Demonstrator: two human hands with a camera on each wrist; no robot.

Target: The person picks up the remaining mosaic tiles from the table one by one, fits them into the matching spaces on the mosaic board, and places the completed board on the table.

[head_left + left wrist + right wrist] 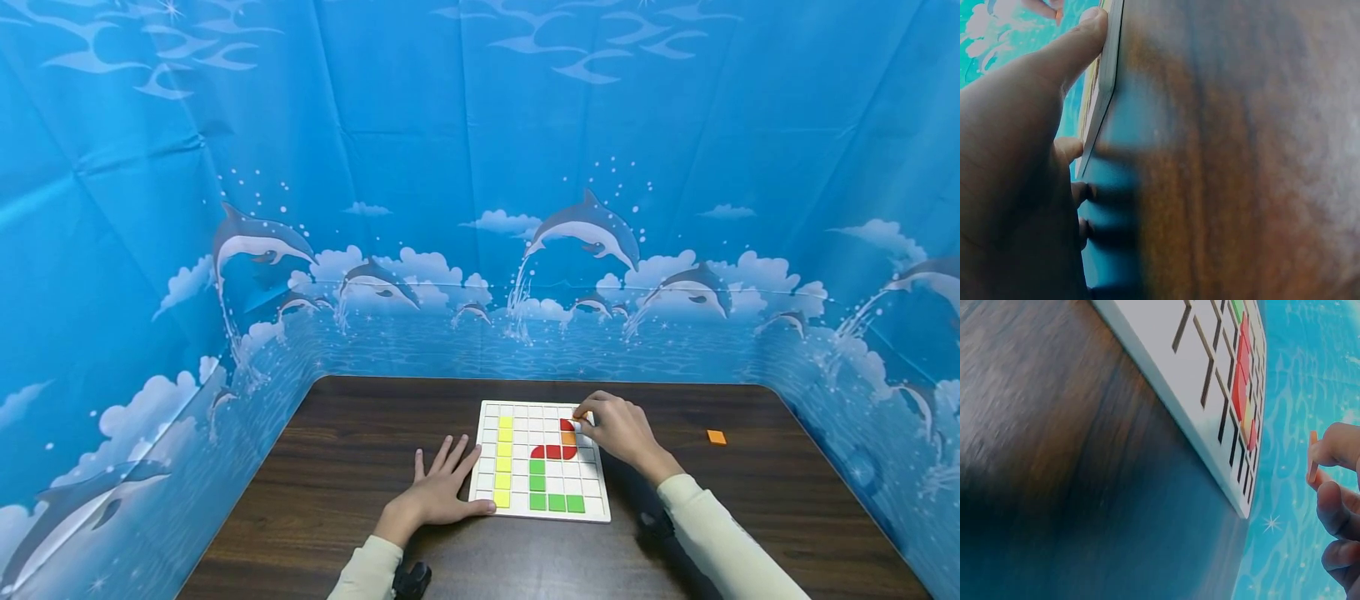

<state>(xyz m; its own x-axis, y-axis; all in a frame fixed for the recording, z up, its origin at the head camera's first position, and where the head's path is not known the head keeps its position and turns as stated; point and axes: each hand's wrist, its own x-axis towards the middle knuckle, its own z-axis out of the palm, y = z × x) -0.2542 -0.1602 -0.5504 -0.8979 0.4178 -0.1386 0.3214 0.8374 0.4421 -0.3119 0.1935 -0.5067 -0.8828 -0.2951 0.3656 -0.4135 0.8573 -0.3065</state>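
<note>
A white grid board (522,437) lies on the table. My left hand (438,493) is spread flat at its left side, the thumb on the lower left corner and the fingertips by the left edge. Over the upper right of the board, my right hand (618,427) pinches a small orange tile (1312,456) between thumb and finger; the right wrist view shows it held on edge, off the board. Set in the grid are a column of yellow tiles (503,464), green tiles (556,502) in an L, red tiles (553,452) with some rounded corners, and orange (567,438).
One loose orange tile (717,437) lies on the dark wooden table (360,450), right of the board. A blue curtain (405,208) printed with dolphins surrounds the table at the back and sides. Dark wrist cameras (412,579) sit on both wrists.
</note>
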